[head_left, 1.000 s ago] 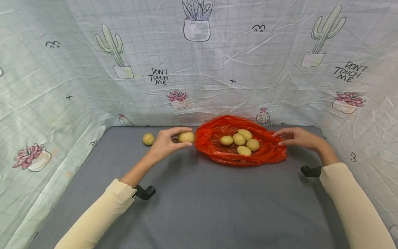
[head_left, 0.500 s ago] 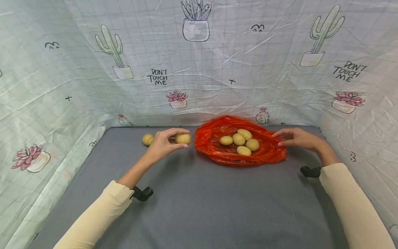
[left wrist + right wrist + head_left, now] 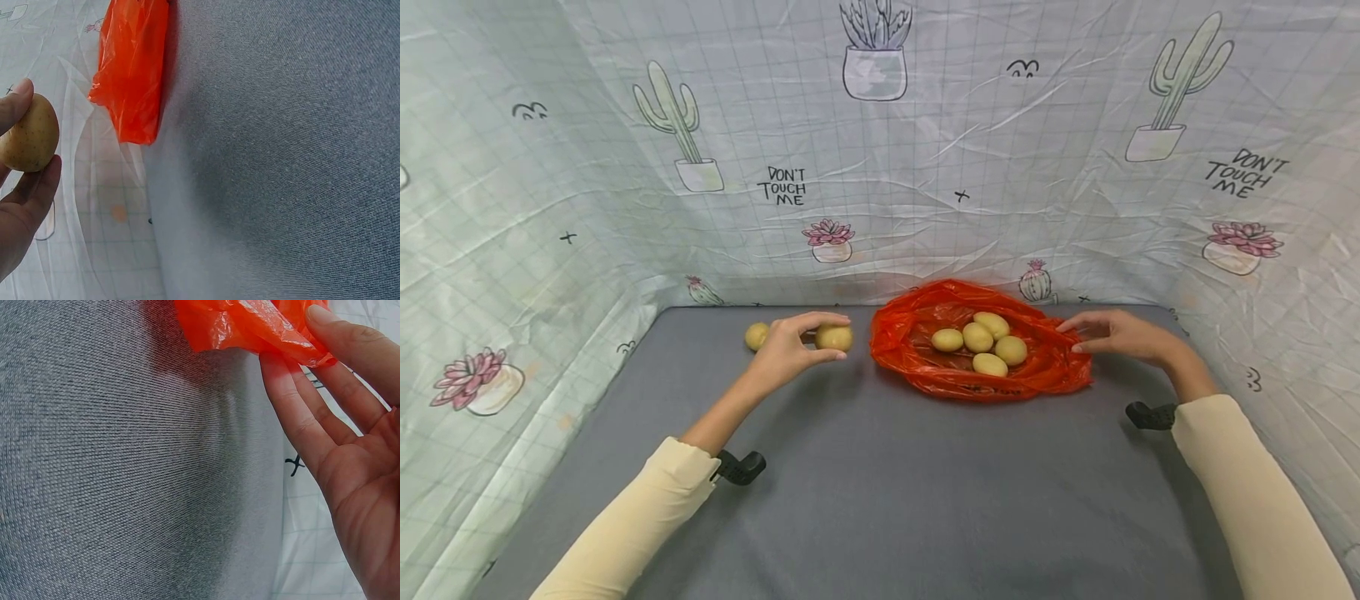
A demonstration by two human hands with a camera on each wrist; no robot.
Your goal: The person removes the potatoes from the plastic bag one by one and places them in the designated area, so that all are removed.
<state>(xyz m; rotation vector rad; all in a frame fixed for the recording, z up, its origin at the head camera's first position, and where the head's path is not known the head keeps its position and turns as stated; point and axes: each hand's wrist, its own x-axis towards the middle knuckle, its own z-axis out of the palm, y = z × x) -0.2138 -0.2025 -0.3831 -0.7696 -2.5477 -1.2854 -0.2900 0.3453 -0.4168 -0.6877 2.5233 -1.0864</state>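
Observation:
Between thumb and fingers, my left hand [image 3: 784, 352] holds a yellow potato [image 3: 834, 337] above the table, left of the red plastic bag [image 3: 917, 379]. The left wrist view shows the same potato [image 3: 32, 137] gripped, apart from the bag [image 3: 132, 75]. Several potatoes [image 3: 977, 337] lie in the opened bag. My right hand [image 3: 1123, 335] pinches the bag's right edge; in the right wrist view the thumb lies over the red plastic [image 3: 250, 325] with fingers beneath it. Another potato [image 3: 756, 336] rests on the table behind the left hand, partly hidden by it.
A grey cloth covers the table [image 3: 910, 492]. Pale printed sheets [image 3: 910, 167] stand as walls along the back and both sides, close behind the bag. Dark wrist-worn devices [image 3: 741, 468] sit at both wrists.
My left hand has moved a little left with the potato, away from the bag, and now covers more of the loose potato. The right hand and bag have stayed in place.

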